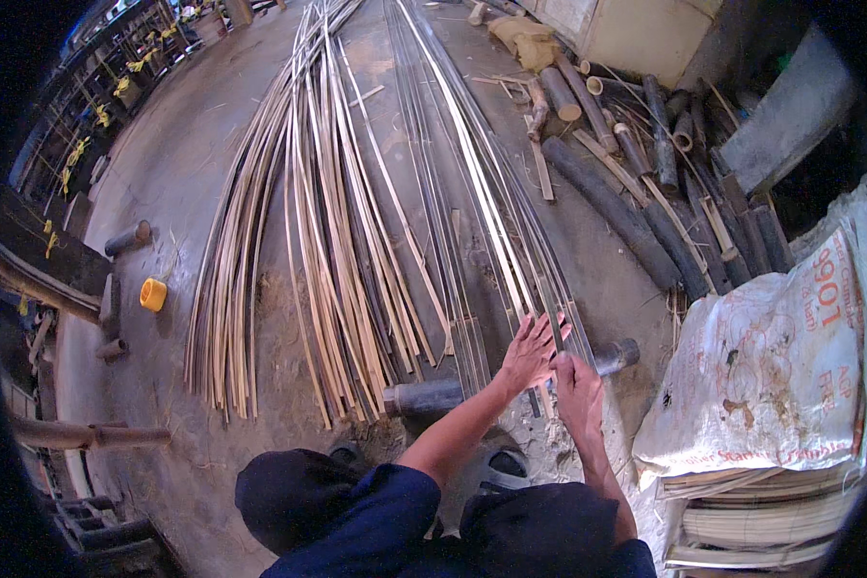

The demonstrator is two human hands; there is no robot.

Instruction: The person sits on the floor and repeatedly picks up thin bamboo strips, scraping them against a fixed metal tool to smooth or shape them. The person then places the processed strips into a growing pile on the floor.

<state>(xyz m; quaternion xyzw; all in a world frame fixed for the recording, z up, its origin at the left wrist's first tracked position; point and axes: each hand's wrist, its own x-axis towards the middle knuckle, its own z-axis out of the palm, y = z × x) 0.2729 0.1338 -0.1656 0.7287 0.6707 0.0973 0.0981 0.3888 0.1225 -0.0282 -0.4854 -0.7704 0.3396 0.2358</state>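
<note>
Bamboo strips (pixel 492 217) run long across the floor (pixel 178 135), and here's the action, right at their near ends! The left hand (pixel 533 354) is wide, fingers fanned out over the strips, palm turned down. Just beside it, the right hand (pixel 578 383) is curled in tight, thumb up front, pinching a dark strip (pixel 557 332) that crosses the left fingers. Below them, a dark tube (pixel 424 396) lies crosswise near both hands. Over to the left, a thick fan of strips (pixel 229 308); off right, a white sack (pixel 771 376) sits on stacked slats (pixel 761 520).
</note>
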